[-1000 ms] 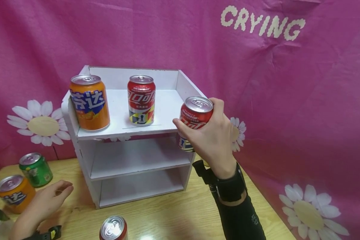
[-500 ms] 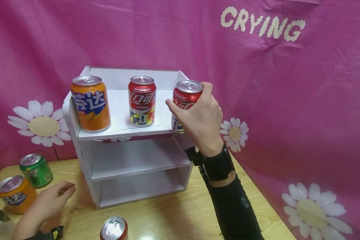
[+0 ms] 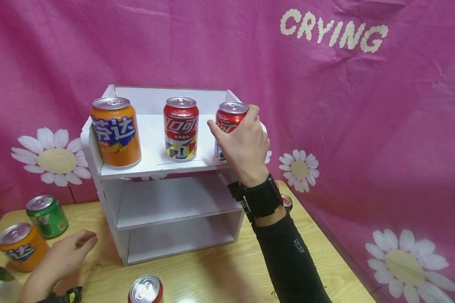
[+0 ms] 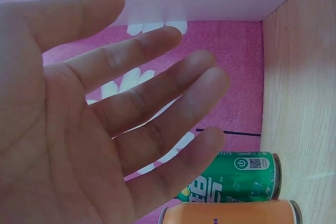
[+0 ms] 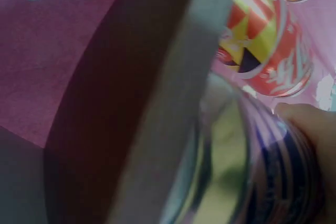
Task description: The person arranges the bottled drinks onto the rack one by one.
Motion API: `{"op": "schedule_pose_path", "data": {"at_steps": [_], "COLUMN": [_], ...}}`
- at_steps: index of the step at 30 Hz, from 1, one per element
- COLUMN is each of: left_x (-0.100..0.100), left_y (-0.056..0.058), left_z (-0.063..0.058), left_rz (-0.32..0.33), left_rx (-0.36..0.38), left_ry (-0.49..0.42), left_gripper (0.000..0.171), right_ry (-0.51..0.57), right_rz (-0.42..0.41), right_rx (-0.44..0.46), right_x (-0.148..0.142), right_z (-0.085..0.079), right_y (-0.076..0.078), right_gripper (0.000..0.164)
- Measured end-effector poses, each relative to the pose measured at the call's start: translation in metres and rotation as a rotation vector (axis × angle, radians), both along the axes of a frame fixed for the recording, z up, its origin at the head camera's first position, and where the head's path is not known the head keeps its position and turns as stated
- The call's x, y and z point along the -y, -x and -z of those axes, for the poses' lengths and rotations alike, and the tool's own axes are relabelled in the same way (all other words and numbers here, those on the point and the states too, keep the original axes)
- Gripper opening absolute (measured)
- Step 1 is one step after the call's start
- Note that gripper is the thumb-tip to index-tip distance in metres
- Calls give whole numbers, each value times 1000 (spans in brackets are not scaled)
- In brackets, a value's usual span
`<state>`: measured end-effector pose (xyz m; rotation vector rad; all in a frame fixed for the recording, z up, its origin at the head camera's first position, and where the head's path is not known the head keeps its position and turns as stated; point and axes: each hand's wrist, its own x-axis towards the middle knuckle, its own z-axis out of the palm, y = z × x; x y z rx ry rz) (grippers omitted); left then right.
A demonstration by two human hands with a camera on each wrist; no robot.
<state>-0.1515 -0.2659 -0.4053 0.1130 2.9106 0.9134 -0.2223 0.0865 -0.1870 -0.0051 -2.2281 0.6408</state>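
Observation:
My right hand (image 3: 244, 145) grips a red cola can (image 3: 231, 118) upright at the right end of the top board of a white shelf (image 3: 148, 163). In the right wrist view the lower part of that can (image 5: 273, 156) shows beside the shelf edge; whether its base touches the board I cannot tell. A second red cola can (image 3: 180, 128) stands mid-board, and an orange soda can (image 3: 115, 132) stands at the left end. Down at the table, my left hand (image 3: 66, 254) holds nothing, its fingers loosely bent, as the left wrist view of the palm (image 4: 79, 129) shows.
Left of the shelf stand a green can (image 3: 47, 216), another orange can (image 3: 24, 247) and a pale can (image 3: 1, 286) cut by the frame. A red can (image 3: 145, 290) is at the table's front. Behind the right wrist another can (image 3: 287, 202) partly shows. A pink curtain (image 3: 345, 105) hangs behind.
My right hand has carried the red cola can up and left, from beside the shelf's right front edge to over the top board. The left hand has hardly moved.

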Motion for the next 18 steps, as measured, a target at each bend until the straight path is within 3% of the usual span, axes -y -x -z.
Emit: {"op": "schedule_pose_path", "data": {"at_steps": [6, 11, 18], "left_x": [-1, -1, 0], "left_y": [1, 1, 3], "left_z": [2, 3, 4], "left_rz": [0, 1, 0], "left_rx": [-17, -35, -12], "left_ry": [-8, -3, 9], "left_gripper": [53, 48, 48], "right_ry": [-4, 18, 8], "right_rz": [39, 26, -63], "right_rx": [-10, 35, 83], "right_x": [2, 4, 0], "right_z": [2, 1, 11], "right_y": [8, 13, 13], "right_gripper": [78, 84, 94]}}
